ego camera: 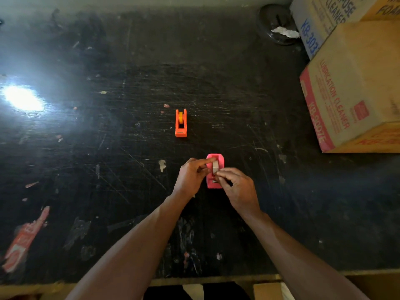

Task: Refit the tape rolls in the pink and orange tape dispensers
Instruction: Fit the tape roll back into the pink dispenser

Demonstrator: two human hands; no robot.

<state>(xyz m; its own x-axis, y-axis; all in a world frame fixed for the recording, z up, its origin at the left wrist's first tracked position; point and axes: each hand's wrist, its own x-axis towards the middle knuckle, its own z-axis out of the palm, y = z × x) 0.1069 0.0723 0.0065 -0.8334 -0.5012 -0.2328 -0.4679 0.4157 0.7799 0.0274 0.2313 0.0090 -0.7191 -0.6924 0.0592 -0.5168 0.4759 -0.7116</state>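
Observation:
A pink tape dispenser [219,159] sits on the black table [129,148], with a pale tape roll [215,166] standing in its slot. My left hand [190,176] grips the dispenser's left side, its forefinger across the top rim. My right hand [236,187] pinches at the roll near the dispenser's cutter end; the tape end itself is too small to make out. Farther away stands an orange tape dispenser [181,124], untouched, with a yellow roll [181,118] seated in it.
Cardboard boxes [355,83] are stacked at the right edge. A dark round object with crumpled paper [278,24] lies at the far right. A red torn label [23,239] is stuck on the near left. Bright glare [23,98] marks the left side.

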